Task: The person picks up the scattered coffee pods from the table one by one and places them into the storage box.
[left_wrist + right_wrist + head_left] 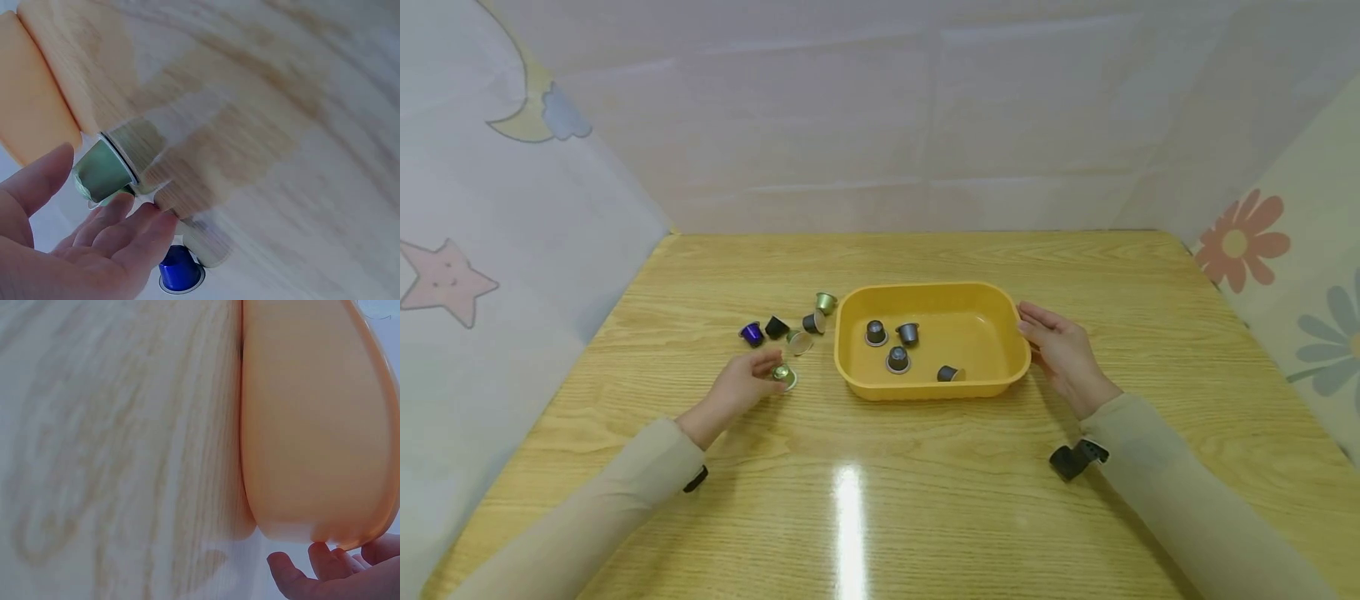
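My left hand [743,385] is at a light green coffee capsule [785,377] that stands on the table. In the left wrist view the thumb and the fingers [140,234] are spread on either side of this green capsule [105,170], with the thumb apart from it. A blue capsule [180,270] lies just beyond the fingertips. At the right end of a yellow tray [932,391], my right hand [1063,354] holds the rim, its thumb at the edge and fingertips against the outer wall. Several dark grey capsules [898,359] are inside the tray.
Left of the tray lie more capsules: a purple-blue one [752,334], a black one [777,327], a dark one on its side [814,322], a green one [826,303] and one showing its pale lid [801,342]. Printed cloth walls [850,125] border the wooden table [760,517].
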The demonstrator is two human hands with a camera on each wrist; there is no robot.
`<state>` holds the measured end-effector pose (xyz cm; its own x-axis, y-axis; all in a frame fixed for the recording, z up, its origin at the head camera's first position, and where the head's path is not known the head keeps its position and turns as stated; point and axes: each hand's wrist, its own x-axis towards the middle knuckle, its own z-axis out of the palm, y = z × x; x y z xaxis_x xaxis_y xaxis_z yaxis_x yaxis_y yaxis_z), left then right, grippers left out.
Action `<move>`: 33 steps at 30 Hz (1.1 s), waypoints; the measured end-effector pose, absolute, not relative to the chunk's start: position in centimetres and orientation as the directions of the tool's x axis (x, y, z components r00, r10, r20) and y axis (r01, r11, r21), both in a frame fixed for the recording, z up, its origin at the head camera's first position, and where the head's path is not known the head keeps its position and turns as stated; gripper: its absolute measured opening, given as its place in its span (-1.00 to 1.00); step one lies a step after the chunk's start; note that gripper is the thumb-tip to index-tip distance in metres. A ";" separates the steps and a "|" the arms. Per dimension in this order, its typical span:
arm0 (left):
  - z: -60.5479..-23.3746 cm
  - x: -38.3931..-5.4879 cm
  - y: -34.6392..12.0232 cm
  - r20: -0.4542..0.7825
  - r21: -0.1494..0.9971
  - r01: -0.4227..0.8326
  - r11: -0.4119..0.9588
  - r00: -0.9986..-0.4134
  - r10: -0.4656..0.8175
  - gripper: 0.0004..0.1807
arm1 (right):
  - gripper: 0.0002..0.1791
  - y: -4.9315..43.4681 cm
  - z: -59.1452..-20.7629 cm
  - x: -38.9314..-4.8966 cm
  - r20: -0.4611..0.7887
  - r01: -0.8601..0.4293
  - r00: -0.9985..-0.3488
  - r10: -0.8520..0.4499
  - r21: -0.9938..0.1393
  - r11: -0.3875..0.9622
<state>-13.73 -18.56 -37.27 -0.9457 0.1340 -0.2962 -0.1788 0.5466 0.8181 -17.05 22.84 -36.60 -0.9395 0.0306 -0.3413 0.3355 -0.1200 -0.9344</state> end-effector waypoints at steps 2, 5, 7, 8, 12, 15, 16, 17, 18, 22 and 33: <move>-37.4 -13.8 -18.5 -0.295 0.809 -0.177 0.560 -0.947 0.127 -0.34 | -0.38 22.8 -36.6 -17.0 -0.338 0.333 -0.941 0.029 -0.936 -0.118; -37.4 -13.8 -18.6 -0.294 0.788 -0.171 0.591 -0.948 0.118 -0.36 | -0.38 22.8 -36.6 -17.0 -0.335 0.331 -0.942 0.026 -0.937 -0.111; -37.4 -13.8 -18.6 -0.295 0.770 -0.166 0.616 -0.949 0.113 -0.38 | -0.38 22.7 -36.7 -17.1 -0.332 0.327 -0.943 0.030 -0.939 -0.102; -37.4 -13.9 -18.7 -0.295 0.762 -0.164 0.626 -0.949 0.111 -0.39 | -0.38 22.7 -36.7 -17.1 -0.332 0.327 -0.943 0.032 -0.939 -0.105; -37.4 -14.0 -18.7 -0.297 0.742 -0.162 0.651 -0.949 0.102 -0.42 | -0.39 22.8 -36.8 -17.1 -0.328 0.323 -0.944 0.037 -0.941 -0.098; -37.4 -14.1 -18.8 -0.303 0.743 -0.177 0.645 -0.949 0.088 -0.43 | -0.39 22.7 -36.8 -17.1 -0.328 0.324 -0.944 0.032 -0.941 -0.096; -37.5 -14.2 -18.8 -0.305 0.747 -0.184 0.639 -0.949 0.083 -0.44 | -0.38 22.7 -36.8 -17.1 -0.328 0.324 -0.944 0.031 -0.941 -0.097; -37.5 -14.2 -18.9 -0.308 0.755 -0.195 0.626 -0.948 0.076 -0.44 | -0.38 22.7 -36.8 -17.1 -0.329 0.325 -0.944 0.030 -0.941 -0.095; -37.5 -14.3 -18.9 -0.310 0.762 -0.203 0.614 -0.948 0.072 -0.45 | -0.38 22.7 -36.7 -17.1 -0.330 0.326 -0.944 0.031 -0.941 -0.093; -37.4 -14.3 -18.9 -0.301 0.800 -0.216 0.560 -0.951 0.064 -0.48 | -0.38 22.8 -36.7 -17.0 -0.331 0.327 -0.943 0.031 -0.941 -0.091; -36.1 -14.3 -18.0 -0.235 0.888 -0.180 0.422 -0.968 0.083 -0.47 | -0.38 22.8 -36.6 -17.0 -0.333 0.328 -0.942 0.034 -0.939 -0.101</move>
<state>-14.29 -18.05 -36.08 -0.9684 0.0825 -0.2353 -0.1799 0.4223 0.8884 -16.97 22.80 -36.58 -0.9423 0.0344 -0.3331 0.3284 -0.1007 -0.9392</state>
